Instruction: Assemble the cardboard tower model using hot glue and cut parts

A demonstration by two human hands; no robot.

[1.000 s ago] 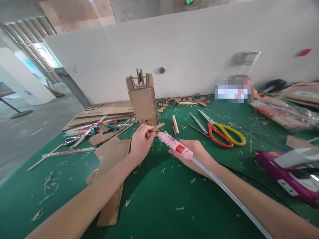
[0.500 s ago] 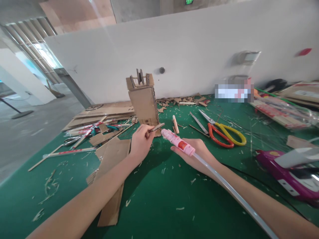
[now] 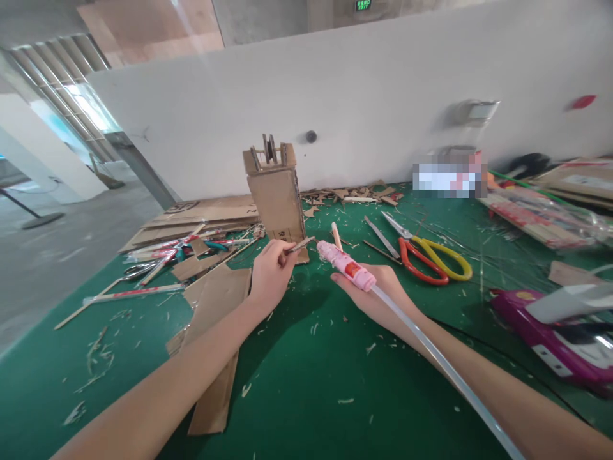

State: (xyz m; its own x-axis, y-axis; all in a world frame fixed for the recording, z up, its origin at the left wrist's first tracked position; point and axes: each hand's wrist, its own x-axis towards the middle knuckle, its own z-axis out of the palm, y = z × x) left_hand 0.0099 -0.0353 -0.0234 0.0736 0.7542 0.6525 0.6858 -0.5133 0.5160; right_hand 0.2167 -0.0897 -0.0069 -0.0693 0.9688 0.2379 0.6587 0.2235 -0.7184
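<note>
My left hand (image 3: 272, 267) pinches a small cardboard piece (image 3: 302, 245) in front of an upright cardboard tower (image 3: 276, 198). The tower carries a cardboard wheel (image 3: 269, 149) on a thin stick at its top. In my right hand (image 3: 378, 294) is a pink hot glue gun (image 3: 345, 265) with a long clear glue stick (image 3: 431, 351) running out of its back. The gun's nozzle points at the cardboard piece, with a small gap between them. My right fingers are partly hidden behind the gun.
Red-and-yellow-handled scissors (image 3: 426, 255) lie right of the glue gun, beside a craft knife (image 3: 382, 236). A purple iron-like device (image 3: 541, 338) stands at the right. Cut cardboard (image 3: 215, 306) and wrapped sticks (image 3: 136, 292) lie left. Scraps (image 3: 345, 193) line the white wall on the green table (image 3: 297, 396).
The glue gun in my right hand has drawn back slightly to the right, away from the cardboard piece. My left hand stays almost still with its piece.
</note>
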